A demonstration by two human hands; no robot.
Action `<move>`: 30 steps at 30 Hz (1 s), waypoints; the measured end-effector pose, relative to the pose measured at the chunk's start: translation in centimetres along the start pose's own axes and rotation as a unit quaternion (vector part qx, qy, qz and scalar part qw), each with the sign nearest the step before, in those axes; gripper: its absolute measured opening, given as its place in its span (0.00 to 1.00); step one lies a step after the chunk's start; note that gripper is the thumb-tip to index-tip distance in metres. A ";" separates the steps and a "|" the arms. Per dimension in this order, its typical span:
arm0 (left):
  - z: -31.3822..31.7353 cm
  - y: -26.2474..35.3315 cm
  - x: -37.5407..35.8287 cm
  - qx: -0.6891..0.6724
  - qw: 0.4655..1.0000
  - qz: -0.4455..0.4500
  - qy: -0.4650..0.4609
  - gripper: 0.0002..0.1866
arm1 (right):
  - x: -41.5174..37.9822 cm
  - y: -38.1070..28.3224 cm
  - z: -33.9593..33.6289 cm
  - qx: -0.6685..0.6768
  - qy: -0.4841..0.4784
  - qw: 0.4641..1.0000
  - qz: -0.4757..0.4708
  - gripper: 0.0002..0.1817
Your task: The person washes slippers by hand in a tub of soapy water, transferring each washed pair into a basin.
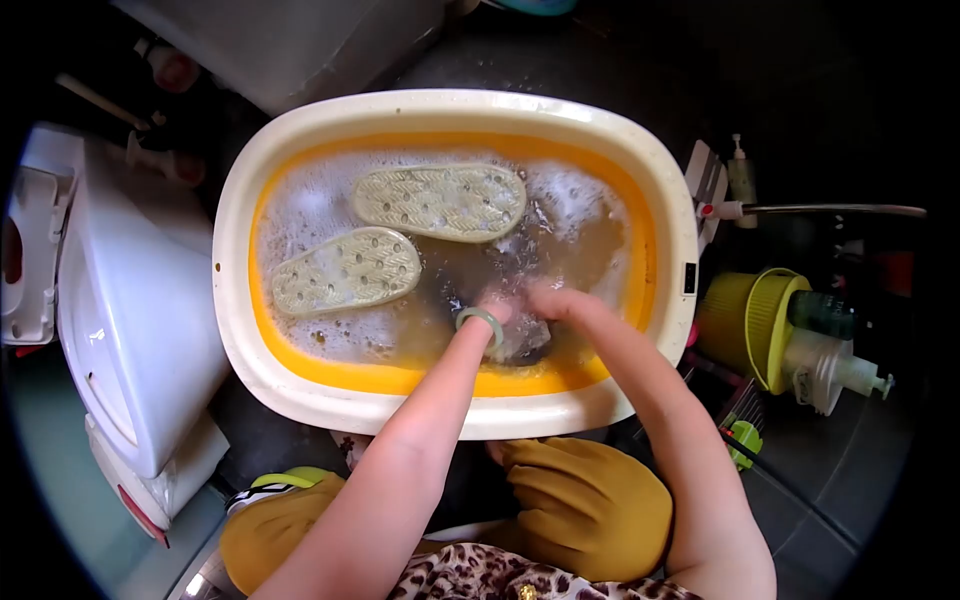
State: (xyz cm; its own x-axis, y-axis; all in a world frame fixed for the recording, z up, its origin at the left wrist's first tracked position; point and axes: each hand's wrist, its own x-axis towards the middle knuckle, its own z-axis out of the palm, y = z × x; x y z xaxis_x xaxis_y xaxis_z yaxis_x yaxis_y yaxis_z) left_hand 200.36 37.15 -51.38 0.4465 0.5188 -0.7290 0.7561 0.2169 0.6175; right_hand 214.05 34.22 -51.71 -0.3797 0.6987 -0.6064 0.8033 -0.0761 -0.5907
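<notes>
Both of my hands are down in the murky, soapy water of a white and orange tub (455, 418). My left hand (500, 305), with a pale green bangle at the wrist, is mostly under the surface. Close beside it on the right, my right hand (545, 295) is also partly submerged. Splashes and cloudy water hide the fingers of both. A dark, wet item (525, 345) shows faintly at my hands; its shape is unclear. Two pale slippers float soles up, one (440, 202) toward the back and one (347, 270) at the left.
A white toilet (150, 290) stands at the left. Yellow-green buckets (745, 325) and a pump bottle (825, 372) are at the right. Another pump bottle (741, 172) stands farther back. A grey box-like object (290, 40) is behind the tub.
</notes>
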 end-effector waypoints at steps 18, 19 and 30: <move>-3.5 7.2 -13.1 -0.364 0.929 0.059 -0.016 0.05 | -12.8 -16.4 -9.9 -0.228 0.187 0.954 -0.052 0.13; -3.5 7.1 -12.7 -0.363 0.930 0.063 -0.012 0.05 | -13.9 -17.5 -10.1 -0.153 0.243 0.956 -0.053 0.14; -1.4 4.3 -9.1 -0.346 0.923 -0.013 0.166 0.12 | -22.8 -9.4 -6.0 0.193 0.456 0.868 -0.019 0.14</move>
State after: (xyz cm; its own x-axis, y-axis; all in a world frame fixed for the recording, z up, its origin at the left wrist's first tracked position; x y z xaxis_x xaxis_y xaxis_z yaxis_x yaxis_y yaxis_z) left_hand 198.89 34.56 -41.62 0.1748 0.7055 -0.6868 0.2266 0.6499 0.7254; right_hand 217.92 23.27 -29.12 0.2600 0.9655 -0.0115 0.5179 -0.1495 -0.8423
